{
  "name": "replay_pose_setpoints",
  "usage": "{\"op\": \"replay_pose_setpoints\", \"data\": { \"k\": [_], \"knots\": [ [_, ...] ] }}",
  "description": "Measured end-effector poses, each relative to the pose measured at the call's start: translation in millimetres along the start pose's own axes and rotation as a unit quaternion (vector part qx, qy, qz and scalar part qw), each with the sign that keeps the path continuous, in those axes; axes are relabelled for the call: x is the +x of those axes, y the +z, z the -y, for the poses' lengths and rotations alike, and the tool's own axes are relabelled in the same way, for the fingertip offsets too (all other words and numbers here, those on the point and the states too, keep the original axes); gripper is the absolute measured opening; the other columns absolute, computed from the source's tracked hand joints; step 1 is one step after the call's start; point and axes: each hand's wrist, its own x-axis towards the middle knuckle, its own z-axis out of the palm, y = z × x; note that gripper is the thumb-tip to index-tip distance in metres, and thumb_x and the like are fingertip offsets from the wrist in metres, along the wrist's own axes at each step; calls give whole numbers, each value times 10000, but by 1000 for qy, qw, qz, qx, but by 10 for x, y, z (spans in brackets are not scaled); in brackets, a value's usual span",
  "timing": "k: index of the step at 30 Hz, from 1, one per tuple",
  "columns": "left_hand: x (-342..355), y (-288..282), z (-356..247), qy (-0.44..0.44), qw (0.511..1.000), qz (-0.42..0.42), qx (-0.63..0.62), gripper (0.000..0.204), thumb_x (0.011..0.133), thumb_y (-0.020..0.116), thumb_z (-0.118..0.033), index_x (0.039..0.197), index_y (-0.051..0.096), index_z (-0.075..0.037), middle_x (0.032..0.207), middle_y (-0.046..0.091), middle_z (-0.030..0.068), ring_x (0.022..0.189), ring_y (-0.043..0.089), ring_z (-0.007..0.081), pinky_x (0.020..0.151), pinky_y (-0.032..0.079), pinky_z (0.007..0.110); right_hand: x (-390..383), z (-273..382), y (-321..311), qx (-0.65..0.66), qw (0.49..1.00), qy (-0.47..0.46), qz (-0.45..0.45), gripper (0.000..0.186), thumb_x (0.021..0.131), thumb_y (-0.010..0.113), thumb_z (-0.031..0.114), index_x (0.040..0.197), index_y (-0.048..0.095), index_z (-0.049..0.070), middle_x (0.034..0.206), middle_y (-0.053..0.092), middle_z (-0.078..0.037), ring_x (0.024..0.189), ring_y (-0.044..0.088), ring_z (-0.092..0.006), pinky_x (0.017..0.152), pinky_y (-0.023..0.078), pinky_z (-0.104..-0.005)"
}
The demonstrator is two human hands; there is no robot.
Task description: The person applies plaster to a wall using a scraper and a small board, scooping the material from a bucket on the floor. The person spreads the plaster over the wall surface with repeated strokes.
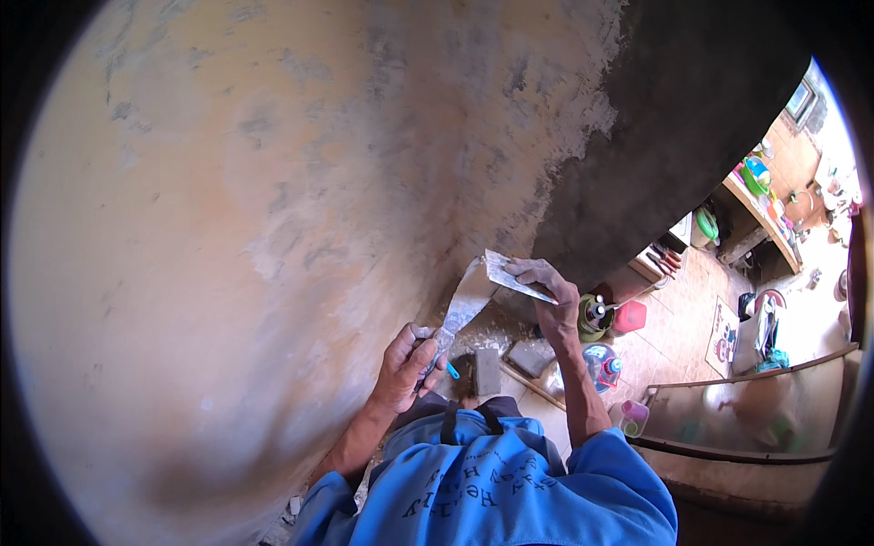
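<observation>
My left hand [406, 364] is closed round the handle of a putty knife [462, 300], its plaster-smeared blade angled up to the right. My right hand [553, 300] grips a flat, plaster-coated scraper blade [506, 273], held against the top end of the putty knife's blade. Both tools are in front of the patchy plastered wall [228, 182], which turns dark grey toward the upper right.
Grey blocks [487, 371] lie on the floor below my hands. At right are a green gas cylinder [596, 318], a red container [630, 318], a water jug [601, 364], a counter with dishes [756, 209] and a curved partition [746, 419] on the tiled floor [683, 328].
</observation>
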Motion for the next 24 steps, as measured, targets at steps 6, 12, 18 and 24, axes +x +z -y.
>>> {"op": "replay_pose_setpoints", "data": {
  "k": [6, 12, 18, 24],
  "knots": [
    [-25, -77, 38, 53, 998, 6, 37, 237, 972, 584, -260, 1063, 499, -58, 804, 583, 70, 506, 465, 55, 389, 327, 179, -4, -116, 16, -247, 965, 91, 4, 150, 848, 606, -17, 977, 657, 40, 978, 707, -62, 920, 663, -185, 823, 502, -321],
    [57, -293, 33, 167, 948, -68, 264, 222, 964, 590, -187, 1094, 515, -22, 863, 636, 94, 662, 581, 134, 567, 474, 274, -159, 231, -41, 251, 866, 400, -167, 188, 818, 598, 38, 993, 622, -26, 916, 650, -85, 781, 652, -203, 645, 552, -389],
    [132, -517, -122, 289, 738, -24, 609, 262, 837, 706, -114, 1067, 584, -82, 872, 658, 150, 754, 665, 355, 643, 542, 406, -362, 182, 88, 441, 755, 476, -93, 268, 793, 625, -25, 1060, 642, -17, 980, 697, -111, 829, 697, -197, 607, 574, -322],
    [146, -747, -120, 233, 713, 0, 662, 216, 869, 684, -150, 1047, 583, -82, 873, 657, 112, 756, 670, 331, 611, 540, 407, -264, 104, -90, 693, 623, 359, -43, 409, 844, 594, 90, 1246, 542, 35, 1031, 694, -172, 831, 704, -255, 495, 517, -339]
  ]
}}
